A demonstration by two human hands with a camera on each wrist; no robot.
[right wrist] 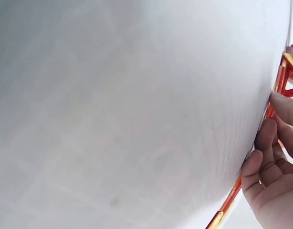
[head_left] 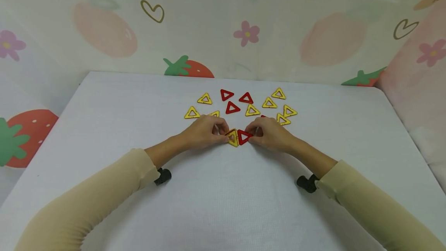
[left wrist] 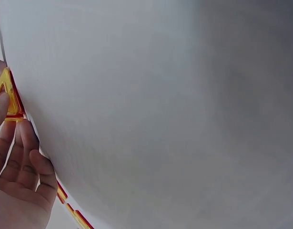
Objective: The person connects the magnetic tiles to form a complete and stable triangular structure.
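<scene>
Both hands meet over the middle of the white table. My left hand (head_left: 209, 131) pinches a yellow triangle tile (head_left: 233, 138) between thumb and fingers, and a red edge shows along its top. Beside it, my right hand (head_left: 271, 134) pinches a red triangle tile (head_left: 244, 137) at its right corner. The two tiles stand edge to edge. In the left wrist view the yellow tile (left wrist: 11, 98) leans upright with red behind it, the thumb lying over its face. The right wrist view shows the right hand's fingertips (right wrist: 276, 98) at the red pieces, cut off by the frame edge.
Beyond the hands lie loose triangle tiles: several yellow ones, such as one (head_left: 192, 112) at the left and one (head_left: 278, 93) at the right, and red ones (head_left: 232, 107) between. Another red tile is partly hidden behind the right hand. A patterned cloth (head_left: 223, 22) hangs behind the table.
</scene>
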